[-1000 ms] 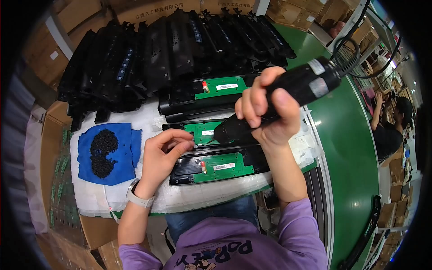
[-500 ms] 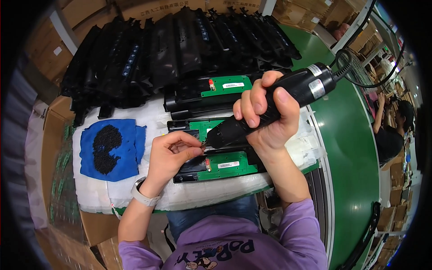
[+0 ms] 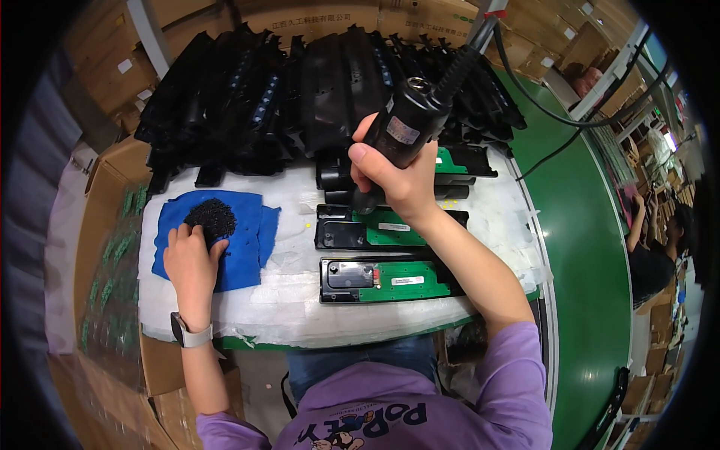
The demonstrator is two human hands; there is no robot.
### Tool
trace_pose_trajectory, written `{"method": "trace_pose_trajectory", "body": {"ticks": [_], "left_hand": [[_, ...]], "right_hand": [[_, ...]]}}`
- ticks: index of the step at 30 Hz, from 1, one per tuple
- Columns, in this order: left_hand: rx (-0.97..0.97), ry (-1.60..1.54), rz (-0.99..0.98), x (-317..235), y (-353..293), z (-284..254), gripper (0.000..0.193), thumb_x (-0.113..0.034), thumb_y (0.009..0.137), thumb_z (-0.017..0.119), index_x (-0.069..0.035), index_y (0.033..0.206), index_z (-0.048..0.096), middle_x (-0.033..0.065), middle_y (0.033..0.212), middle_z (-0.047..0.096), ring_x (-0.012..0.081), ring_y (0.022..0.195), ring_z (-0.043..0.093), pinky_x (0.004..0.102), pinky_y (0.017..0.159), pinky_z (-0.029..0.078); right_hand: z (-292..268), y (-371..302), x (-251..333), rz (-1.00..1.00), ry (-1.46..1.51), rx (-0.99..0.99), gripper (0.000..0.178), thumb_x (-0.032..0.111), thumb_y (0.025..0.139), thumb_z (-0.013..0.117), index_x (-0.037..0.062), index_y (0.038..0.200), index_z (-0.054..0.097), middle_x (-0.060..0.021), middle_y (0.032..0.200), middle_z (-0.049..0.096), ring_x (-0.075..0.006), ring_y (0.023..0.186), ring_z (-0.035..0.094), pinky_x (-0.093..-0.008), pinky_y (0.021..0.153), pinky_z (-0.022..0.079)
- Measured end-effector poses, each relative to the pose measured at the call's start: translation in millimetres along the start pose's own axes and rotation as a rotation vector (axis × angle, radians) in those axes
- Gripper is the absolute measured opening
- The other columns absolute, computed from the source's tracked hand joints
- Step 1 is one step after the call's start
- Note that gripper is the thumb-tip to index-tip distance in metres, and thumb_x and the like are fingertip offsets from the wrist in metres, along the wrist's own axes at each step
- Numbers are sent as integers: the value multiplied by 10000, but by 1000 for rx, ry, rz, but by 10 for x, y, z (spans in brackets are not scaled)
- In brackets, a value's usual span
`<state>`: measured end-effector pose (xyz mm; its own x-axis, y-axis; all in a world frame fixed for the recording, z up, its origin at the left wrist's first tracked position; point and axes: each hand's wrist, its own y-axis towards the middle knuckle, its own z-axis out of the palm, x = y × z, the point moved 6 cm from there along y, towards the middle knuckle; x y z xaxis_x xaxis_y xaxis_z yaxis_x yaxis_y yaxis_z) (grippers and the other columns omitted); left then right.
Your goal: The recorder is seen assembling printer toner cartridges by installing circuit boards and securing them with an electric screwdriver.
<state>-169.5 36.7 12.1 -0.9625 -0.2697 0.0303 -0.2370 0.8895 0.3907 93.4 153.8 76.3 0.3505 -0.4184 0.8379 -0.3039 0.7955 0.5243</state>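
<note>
My right hand [image 3: 397, 176] grips a black electric screwdriver [image 3: 409, 124], held upright over the far cartridge, its cable running up to the right. Three black cartridges with green plates lie on the white padded bench: a near one [image 3: 386, 279], a middle one [image 3: 390, 227] and a far one [image 3: 457, 165] partly hidden by my hand. My left hand [image 3: 193, 259] rests on a blue cloth [image 3: 247, 232] at the left, fingers at a pile of small black screws [image 3: 211, 217]. A watch sits on that wrist.
A stack of black cartridges [image 3: 300, 90] fills the back of the bench. Cardboard boxes [image 3: 112, 195] stand at the left. A green conveyor belt [image 3: 592, 255] runs along the right, where another person [image 3: 652, 240] works.
My left hand has left the cartridges and moved left onto the blue cloth at the screw pile. My right hand has raised the screwdriver from tilted to upright.
</note>
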Motion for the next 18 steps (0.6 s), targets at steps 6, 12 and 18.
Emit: {"method": "trace_pose_trajectory", "body": {"ticks": [6,12,18], "left_hand": [[-19,-95,-25,141,12,79,113,-80,739,669,-12,760,582,120,803,578,293,791,557,389,668,458],[-133,-166,-53,115,33,49,56,-36,793,597,4,780,562,135,769,566,313,754,557,393,653,450],[-167,-356,-33,169,73,121,91,-47,850,542,29,799,538,155,777,576,312,701,564,374,625,442]], "right_hand": [[44,46,-36,15,21,-6,158,74,761,650,-9,845,545,-48,560,527,-120,428,501,-230,405,380],[53,63,-48,36,-10,-1,156,70,761,648,-10,846,544,-47,562,525,-120,432,502,-234,401,381],[86,78,-48,42,-8,13,155,68,762,644,-8,851,542,-47,560,526,-118,430,499,-232,405,378]]}}
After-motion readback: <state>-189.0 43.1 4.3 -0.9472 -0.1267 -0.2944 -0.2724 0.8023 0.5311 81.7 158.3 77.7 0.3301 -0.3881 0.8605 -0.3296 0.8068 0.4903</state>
